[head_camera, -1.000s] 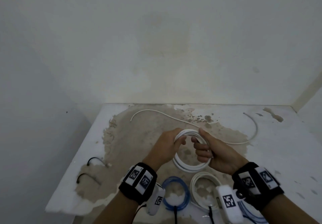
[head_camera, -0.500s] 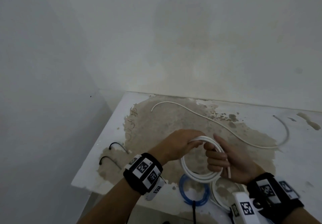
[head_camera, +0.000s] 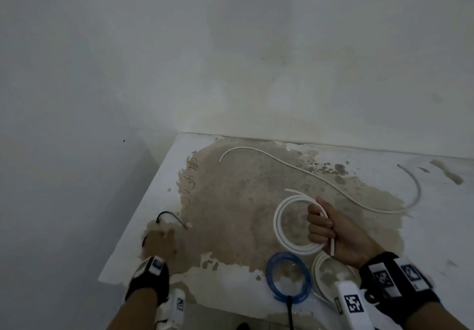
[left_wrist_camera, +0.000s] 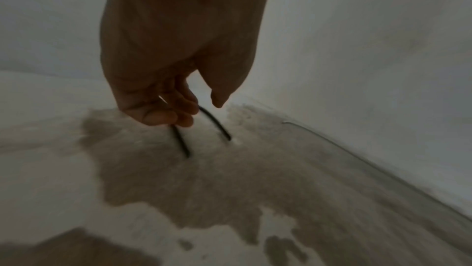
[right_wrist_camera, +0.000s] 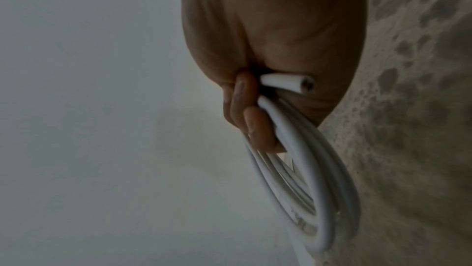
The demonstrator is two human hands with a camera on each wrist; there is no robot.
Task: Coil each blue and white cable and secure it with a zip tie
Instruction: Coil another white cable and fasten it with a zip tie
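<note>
My right hand [head_camera: 331, 229] grips a coiled white cable [head_camera: 278, 222] in a fist above the stained table [head_camera: 230, 201]. In the right wrist view the fingers [right_wrist_camera: 255, 127] curl round the loops of the white coil [right_wrist_camera: 319, 189], and one cut end sticks out by the palm. My left hand [head_camera: 161, 240] is down at the table's left edge over two black zip ties. Its fingertips [left_wrist_camera: 178, 119] touch the near zip tie [left_wrist_camera: 181, 143]. The thumb stands apart from them above the far zip tie [left_wrist_camera: 217, 125], which also shows in the head view [head_camera: 170, 214].
A blue coil [head_camera: 272, 286] and another white coil [head_camera: 320, 265] lie at the table's near edge. A long loose white cable [head_camera: 307, 173] snakes across the back, and a curved pale cable [head_camera: 416, 188] lies far right. Walls close in behind and to the left.
My left hand let go of the white coil and moved left and down to the zip ties. The right hand now holds the coil alone.
</note>
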